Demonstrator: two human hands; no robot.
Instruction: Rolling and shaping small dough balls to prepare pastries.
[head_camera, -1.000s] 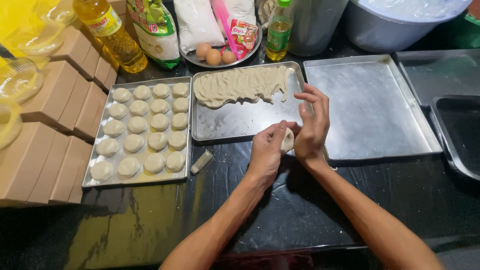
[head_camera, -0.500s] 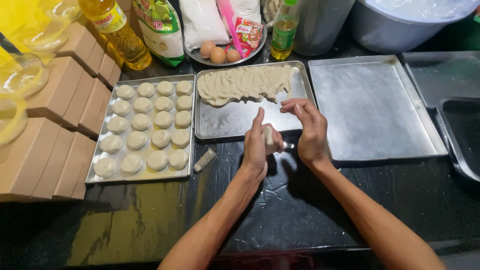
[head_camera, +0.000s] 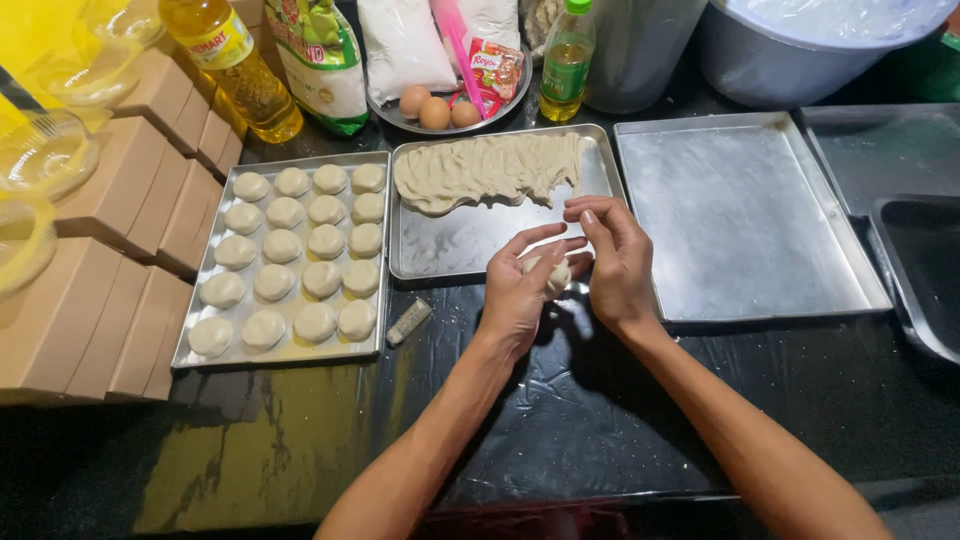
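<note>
My left hand (head_camera: 520, 285) cups a small pale dough piece (head_camera: 553, 274) in its palm, held just above the black table in front of the middle tray. My right hand (head_camera: 615, 255) curls over the same piece, its fingers touching the top. Behind them the middle metal tray (head_camera: 455, 245) holds a flattened slab of dough (head_camera: 485, 170) along its far side. To the left a metal tray (head_camera: 205, 265) is filled with several rounded dough balls (head_camera: 300, 250) in rows.
An empty metal tray (head_camera: 740, 220) lies to the right, with darker trays (head_camera: 915, 260) beyond it. Cardboard boxes (head_camera: 110, 240) are stacked at far left. At the back stand an oil bottle (head_camera: 230, 65), a plate with eggs (head_camera: 435, 108), bags, a green bottle (head_camera: 565, 60) and a large pot (head_camera: 790, 50). A small scraper (head_camera: 408, 322) lies on the table.
Both hands stayed together at the middle tray's front edge. They turned from pressing palm to palm into cupping the dough piece, which now shows between the fingers.
</note>
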